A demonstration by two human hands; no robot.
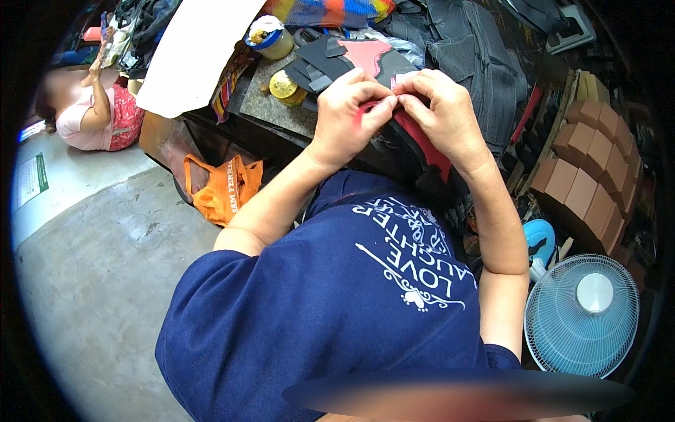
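Note:
My left hand point(350, 118) and my right hand point(444, 116) meet above the near edge of the workbench, thumbs and fingertips pinched close together. Between them is a red-and-black piece of sheet material point(424, 144), leather or fabric, I cannot tell which. It hangs down below my right hand toward my lap. The exact spot under my fingertips is hidden. Just beyond my hands lies a flat pink-red cut piece point(365, 53) on dark sheets. Black cut strips point(325, 65) lie left of it, near a small yellow-lidded jar point(287, 88).
A tub point(269, 39) stands at the bench's far left, beside a white sheet point(197, 53). Black material point(467, 70) heaps at right. Brown boxes point(590, 158) and a blue fan point(582, 316) stand right of me. An orange bag point(226, 186) hangs left; another person point(95, 112) sits beyond.

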